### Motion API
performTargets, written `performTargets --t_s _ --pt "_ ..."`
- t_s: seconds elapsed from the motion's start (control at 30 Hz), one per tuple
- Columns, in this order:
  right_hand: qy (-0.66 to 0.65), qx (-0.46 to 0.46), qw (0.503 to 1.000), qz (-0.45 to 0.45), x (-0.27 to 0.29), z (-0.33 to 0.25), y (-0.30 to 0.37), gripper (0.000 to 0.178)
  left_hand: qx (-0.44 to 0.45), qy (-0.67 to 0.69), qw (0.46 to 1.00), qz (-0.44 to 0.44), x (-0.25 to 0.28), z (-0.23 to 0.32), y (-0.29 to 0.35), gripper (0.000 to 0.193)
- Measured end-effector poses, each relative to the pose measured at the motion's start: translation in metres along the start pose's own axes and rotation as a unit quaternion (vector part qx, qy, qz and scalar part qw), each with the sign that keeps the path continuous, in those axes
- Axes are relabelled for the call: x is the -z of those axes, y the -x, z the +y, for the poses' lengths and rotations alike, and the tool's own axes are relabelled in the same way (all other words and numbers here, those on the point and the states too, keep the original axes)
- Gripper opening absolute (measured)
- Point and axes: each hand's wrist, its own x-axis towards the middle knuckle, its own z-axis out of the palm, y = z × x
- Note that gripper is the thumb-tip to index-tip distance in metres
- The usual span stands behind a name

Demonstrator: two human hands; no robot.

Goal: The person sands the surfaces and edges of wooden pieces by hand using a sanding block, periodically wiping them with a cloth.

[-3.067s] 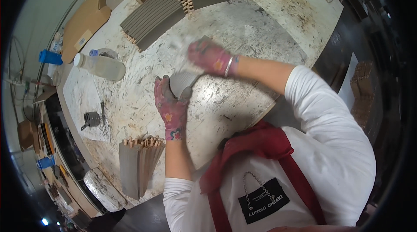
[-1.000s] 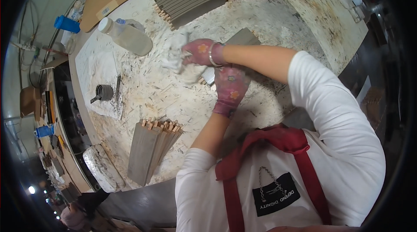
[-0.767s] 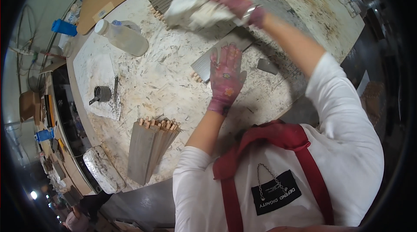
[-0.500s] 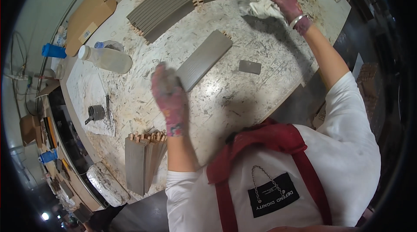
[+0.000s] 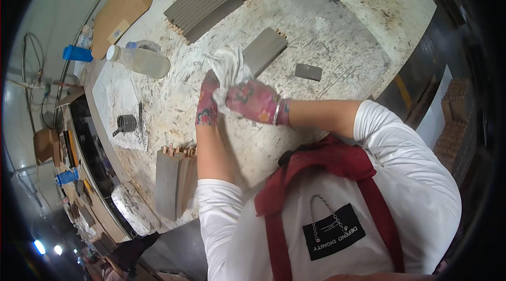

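My right hand (image 5: 256, 102), in a flowered pink glove, is closed round a bunched white cloth (image 5: 230, 65). The cloth lies over the near end of a flat grey board (image 5: 267, 49) with small wooden pegs at its far end. Close against the cloth's left side is my left hand (image 5: 207, 101), gloved the same way. The cloth covers part of its fingers, so its grip is hidden. Right of the board lies a small dark grey block (image 5: 308, 72).
Stacks of grey pegged boards (image 5: 205, 10) stand at the back; more boards (image 5: 174, 183) lean at the near left. A pale bottle (image 5: 139, 62), a cardboard box (image 5: 121, 15), a dark round container (image 5: 126, 123) and a wrapped block (image 5: 132, 210) line the table's left side.
My right hand has brought the cloth from the far right to the near end of the board, beside my left hand. The left hand stays near that end.
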Motion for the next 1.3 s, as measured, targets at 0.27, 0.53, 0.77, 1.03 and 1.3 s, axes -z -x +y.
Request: performTargets --t_s 0.27,0.53,0.77,1.03,1.3 --pt "-0.287 0.044 0.951 -0.103 0.044 0.004 0.048 0.038 -0.333 -0.450 0.816 0.143 -0.045 0.014 0.033 0.041" --pt "-0.315 -0.302 0.867 0.240 0.135 0.198 0.122 0.052 -0.364 -0.712 0.571 0.186 -0.117 0.017 0.093 0.087" --pt "0.100 -0.242 0.932 0.251 0.096 0.166 0.148 0.053 -0.394 -0.648 0.640 0.119 -0.109 0.032 0.088 0.075" --pt "-0.004 -0.241 0.970 0.017 0.040 0.108 0.142 0.053 -0.124 -0.370 0.917 -0.083 -0.095 0.067 0.084 0.046" --pt "-0.112 -0.275 0.954 0.050 0.042 0.114 0.144 0.050 -0.193 -0.555 0.809 0.013 -0.105 0.092 0.072 0.035"
